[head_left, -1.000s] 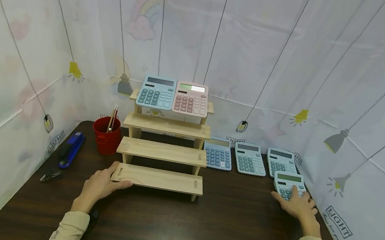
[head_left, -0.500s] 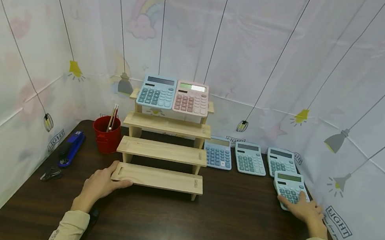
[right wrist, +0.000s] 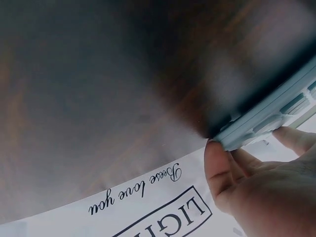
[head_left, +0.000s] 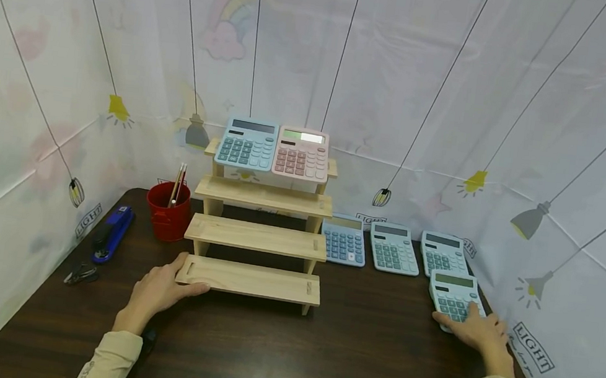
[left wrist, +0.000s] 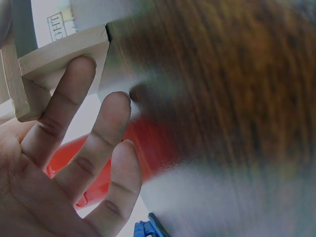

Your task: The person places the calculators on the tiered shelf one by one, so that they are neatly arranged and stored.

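Observation:
My left hand [head_left: 159,291] holds the left end of the lowest step of a pale wooden stepped stand [head_left: 250,280], thumb along its front edge. In the left wrist view, one of the fingers [left wrist: 74,74] lies against the wood [left wrist: 64,49] while two others stretch past it. At the right, my right hand [head_left: 480,334] grips the lower edge of a light blue calculator [head_left: 454,293]. The right wrist view shows fingertips at the edge of that calculator [right wrist: 261,123] and another finger over its keys. Part of its lower end is covered by the hand.
On the top step lean a blue calculator [head_left: 246,145] and a pink calculator [head_left: 301,154]. Three more blue calculators [head_left: 394,249] lie right of the stand. To the left are a red bucket [head_left: 167,217] with sticks, a blue stapler [head_left: 112,236] and a small dark object [head_left: 81,274].
My right hand has moved from over the calculator's keys down and right to its lower edge and grips it. The calculator has shifted slightly left. My left hand has stayed at the stand.

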A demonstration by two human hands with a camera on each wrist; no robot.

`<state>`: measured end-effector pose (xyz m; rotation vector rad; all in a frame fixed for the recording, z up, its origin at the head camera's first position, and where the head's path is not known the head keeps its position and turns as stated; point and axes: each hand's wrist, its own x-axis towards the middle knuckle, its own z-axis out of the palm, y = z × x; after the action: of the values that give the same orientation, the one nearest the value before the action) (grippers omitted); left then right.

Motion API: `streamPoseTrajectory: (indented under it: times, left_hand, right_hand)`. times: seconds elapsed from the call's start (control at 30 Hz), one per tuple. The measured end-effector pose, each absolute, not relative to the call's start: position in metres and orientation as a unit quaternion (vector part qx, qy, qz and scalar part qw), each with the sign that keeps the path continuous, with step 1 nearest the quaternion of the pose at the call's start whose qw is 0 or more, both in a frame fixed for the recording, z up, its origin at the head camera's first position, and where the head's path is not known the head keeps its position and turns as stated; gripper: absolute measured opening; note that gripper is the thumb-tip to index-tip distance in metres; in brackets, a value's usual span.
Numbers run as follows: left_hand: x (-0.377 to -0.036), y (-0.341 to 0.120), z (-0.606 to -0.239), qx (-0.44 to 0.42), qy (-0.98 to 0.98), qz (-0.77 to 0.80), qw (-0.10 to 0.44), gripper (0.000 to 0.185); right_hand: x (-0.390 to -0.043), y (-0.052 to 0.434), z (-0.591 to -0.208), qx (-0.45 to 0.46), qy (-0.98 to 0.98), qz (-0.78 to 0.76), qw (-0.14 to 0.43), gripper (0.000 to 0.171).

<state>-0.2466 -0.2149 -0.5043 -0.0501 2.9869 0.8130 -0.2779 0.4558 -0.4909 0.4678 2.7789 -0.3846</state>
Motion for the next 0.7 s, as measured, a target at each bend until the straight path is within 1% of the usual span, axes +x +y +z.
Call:
streamPoseTrajectory:
  times: [0.7]
  left_hand:
    - [-0.247, -0.215, -0.505, -0.017, 0.963, 0.267, 0.022, 0.111]
  right_hand:
    - [-0.26, 0.426, -0.488, 0.162, 0.972, -0.125, 0.118, 0.131]
